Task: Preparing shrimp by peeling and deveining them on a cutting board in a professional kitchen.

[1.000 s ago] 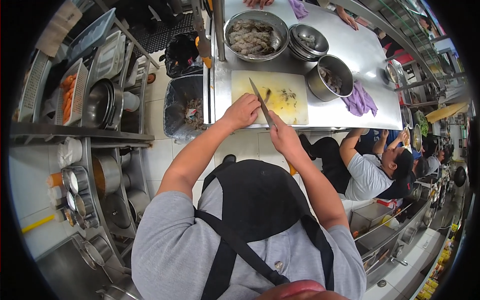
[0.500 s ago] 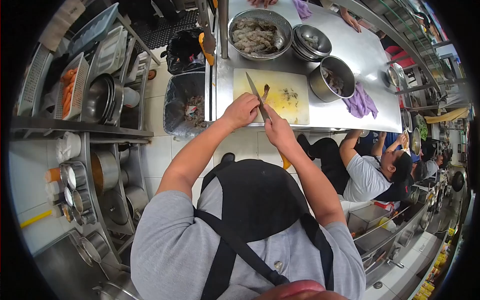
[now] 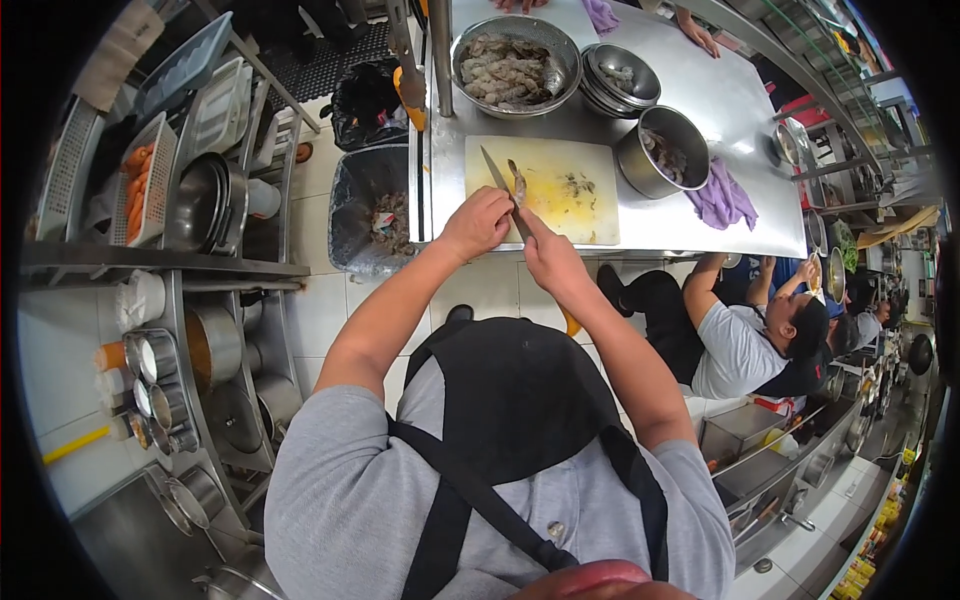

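Observation:
A yellow-stained white cutting board point(image 3: 590, 225) lies at the table's front edge, with dark scraps point(image 3: 578, 186) on its right half. My right hand point(image 3: 553, 258) is closed round the handle of a knife point(image 3: 492, 164), whose blade points away and slightly left across the board. Just left of the blade, my left hand point(image 3: 480, 222) has its fingers curled together at the near end of a shrimp point(image 3: 518, 182). The shrimp's tail sticks up past the fingertips, right of the blade; its other end is hidden by the hand and knife.
Behind the board stand a colander of shrimp point(image 3: 508, 72) and stacked metal bowls point(image 3: 625, 78). A deep pot with shrimp point(image 3: 662, 150) and a purple cloth point(image 3: 725, 200) lie right. A lined bin of scraps point(image 3: 370, 210) is left; a co-worker point(image 3: 745, 345) sits at right.
Both hands and the knife have shifted slightly left. The shrimp has moved left too, so its tail now stands closer to the blade. Both grips look the same.

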Demonstrator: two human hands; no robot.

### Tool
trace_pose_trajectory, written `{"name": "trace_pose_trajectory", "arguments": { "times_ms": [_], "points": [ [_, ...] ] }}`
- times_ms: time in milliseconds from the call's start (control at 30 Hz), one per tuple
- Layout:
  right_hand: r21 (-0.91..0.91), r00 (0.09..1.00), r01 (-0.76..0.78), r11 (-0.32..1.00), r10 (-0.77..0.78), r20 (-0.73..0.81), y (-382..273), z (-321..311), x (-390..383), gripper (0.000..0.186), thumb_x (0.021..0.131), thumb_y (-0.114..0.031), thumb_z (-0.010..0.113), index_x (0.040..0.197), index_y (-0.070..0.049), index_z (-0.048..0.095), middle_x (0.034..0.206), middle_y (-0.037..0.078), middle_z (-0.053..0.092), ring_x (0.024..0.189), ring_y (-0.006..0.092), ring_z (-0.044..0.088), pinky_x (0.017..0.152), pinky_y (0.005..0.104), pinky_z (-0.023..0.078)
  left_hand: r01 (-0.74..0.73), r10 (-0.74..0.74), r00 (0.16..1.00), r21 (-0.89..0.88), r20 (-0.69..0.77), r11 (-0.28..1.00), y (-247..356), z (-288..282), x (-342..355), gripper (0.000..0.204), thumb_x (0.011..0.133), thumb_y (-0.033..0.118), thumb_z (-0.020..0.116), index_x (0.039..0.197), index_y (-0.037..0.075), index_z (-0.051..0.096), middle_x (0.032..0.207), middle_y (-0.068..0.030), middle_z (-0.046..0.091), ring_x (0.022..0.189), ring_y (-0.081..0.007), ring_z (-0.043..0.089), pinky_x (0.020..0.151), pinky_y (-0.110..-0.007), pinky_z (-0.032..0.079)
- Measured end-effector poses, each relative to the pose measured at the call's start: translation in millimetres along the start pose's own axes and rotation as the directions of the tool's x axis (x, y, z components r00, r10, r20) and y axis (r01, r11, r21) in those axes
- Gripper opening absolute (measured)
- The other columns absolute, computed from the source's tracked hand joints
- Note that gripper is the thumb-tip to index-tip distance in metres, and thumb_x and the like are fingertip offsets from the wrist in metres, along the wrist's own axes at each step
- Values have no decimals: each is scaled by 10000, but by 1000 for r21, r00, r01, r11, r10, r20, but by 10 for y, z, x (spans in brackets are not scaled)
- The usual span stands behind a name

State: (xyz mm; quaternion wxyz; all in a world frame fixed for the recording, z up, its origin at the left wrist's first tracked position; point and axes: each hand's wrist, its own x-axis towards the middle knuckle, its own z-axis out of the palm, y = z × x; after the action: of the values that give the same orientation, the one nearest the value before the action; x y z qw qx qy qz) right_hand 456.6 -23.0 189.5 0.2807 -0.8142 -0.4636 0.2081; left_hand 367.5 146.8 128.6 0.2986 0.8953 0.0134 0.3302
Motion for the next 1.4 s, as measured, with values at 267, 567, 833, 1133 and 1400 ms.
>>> {"name": "trace_pose_trajectory", "arguments": {
  "times_ms": [267,567,833,1133,1400],
  "points": [
    [12,990,-86,996,84,109,-142,-350,-422,494,928,-120,509,1419,-81,467,789,300,640,766,475,630,719,555,482,78,-81,995,-48,-57,996,19,-20,-68,203,700,-26,633,890,13,576,921,-137,585,883,-329,582,779,-398,502],
    [172,990,-110,979,94,100,-145,-145,-71,479,922,-118,506,1398,-62,495,888,303,655,830,453,648,767,490,508,88,-91,994,-45,-66,995,20,-38,-80,174,707,-25,639,856,21,562,910,-132,600,860,-327,586,745,-399,504],
    [237,993,-113,965,102,57,27,-215,-154,484,935,-131,524,1416,-89,501,640,134,565,547,192,517,593,344,460,126,-127,992,-26,-14,992,41,-122,-102,211,721,19,655,919,29,581,969,-135,602,920,-346,574,809,-413,494],
    [426,948,-258,867,313,-63,355,-445,-481,516,951,-87,505,1464,-94,445,608,15,507,434,104,460,438,284,408,411,-413,911,-107,9,905,232,-137,475,215,815,90,657,1025,44,665,903,-91,638,800,-220,591,741,-343,494],
    [553,884,-357,753,463,-60,495,-461,-843,512,947,-109,511,1457,-121,461,587,39,530,440,118,491,450,317,433,128,-227,872,-246,-434,961,436,-1029,2003,191,830,132,667,995,38,687,923,-77,695,759,-158,622,710,-276,498]
  ]
}}
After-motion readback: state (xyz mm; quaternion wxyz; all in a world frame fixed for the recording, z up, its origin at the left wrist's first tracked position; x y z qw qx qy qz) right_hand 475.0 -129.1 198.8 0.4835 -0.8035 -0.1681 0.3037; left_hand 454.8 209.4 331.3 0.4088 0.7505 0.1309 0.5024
